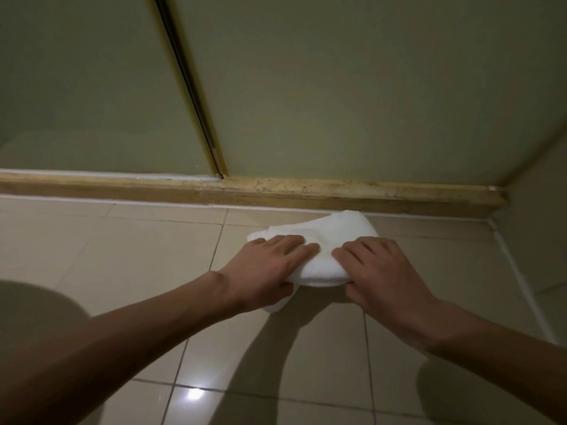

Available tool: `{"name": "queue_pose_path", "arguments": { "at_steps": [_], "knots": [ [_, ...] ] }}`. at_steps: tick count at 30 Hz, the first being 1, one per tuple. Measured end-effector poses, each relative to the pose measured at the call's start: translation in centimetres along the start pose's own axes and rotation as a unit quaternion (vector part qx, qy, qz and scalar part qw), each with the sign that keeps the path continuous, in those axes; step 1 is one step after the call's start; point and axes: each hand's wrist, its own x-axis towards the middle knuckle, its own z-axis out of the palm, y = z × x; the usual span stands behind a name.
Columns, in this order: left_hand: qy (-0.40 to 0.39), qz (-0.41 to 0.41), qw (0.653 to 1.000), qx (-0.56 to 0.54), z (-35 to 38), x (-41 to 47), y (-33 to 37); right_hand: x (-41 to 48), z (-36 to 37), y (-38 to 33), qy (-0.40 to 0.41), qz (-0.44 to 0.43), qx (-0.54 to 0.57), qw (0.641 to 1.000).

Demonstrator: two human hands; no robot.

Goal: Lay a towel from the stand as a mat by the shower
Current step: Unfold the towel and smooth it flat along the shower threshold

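Towel, white folded terry, centre-right of frame, far end beside the tan shower sill, low over glossy beige floor tiles. Gripping its near edge: left hand and right hand, fingers over the top, likely to spread it flat along the sill.

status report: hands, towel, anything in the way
Left hand and right hand grip the towel. Towel folded, not yet spread, by the shower sill. Nothing seen blocking the floor tiles.

White towel, beige floor tiles, mottled tan threshold, perhaps pale green shower panels
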Motion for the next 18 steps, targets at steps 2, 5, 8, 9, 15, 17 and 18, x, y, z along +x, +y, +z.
{"name": "queue_pose_path", "arguments": {
  "at_steps": [2, 5, 8, 9, 15, 17, 18],
  "knots": [
    [-0.013, -0.016, 1.0, -0.016, 0.8, -0.5, 0.6, -0.8, 0.5, -0.5, -0.012, 0.007, -0.005, 1.0],
    [-0.048, -0.035, 0.998, -0.009, 2.4, -1.5, 1.7, -2.3, 1.5, -1.0, -0.017, 0.008, -0.018, 1.0],
    [-0.086, -0.04, 0.995, -0.009, 4.4, -2.7, 3.0, -3.9, 2.9, -1.3, -0.035, -0.007, -0.041, 0.999],
    [-0.091, -0.038, 0.995, -0.012, 5.0, -3.0, 3.4, -4.4, 3.3, -1.3, -0.048, -0.011, -0.049, 0.998],
    [-0.098, -0.028, 0.995, -0.017, 5.9, -3.5, 4.5, -5.4, 4.6, -1.6, -0.114, -0.006, -0.062, 0.992],
    [-0.087, -0.029, 0.995, -0.031, 5.7, -3.6, 4.3, -5.2, 4.6, -1.8, -0.116, -0.001, -0.041, 0.992],
    [-0.081, -0.034, 0.995, -0.042, 5.6, -3.7, 4.2, -5.2, 4.6, -1.8, -0.115, -0.001, -0.033, 0.993]
  ]
}}
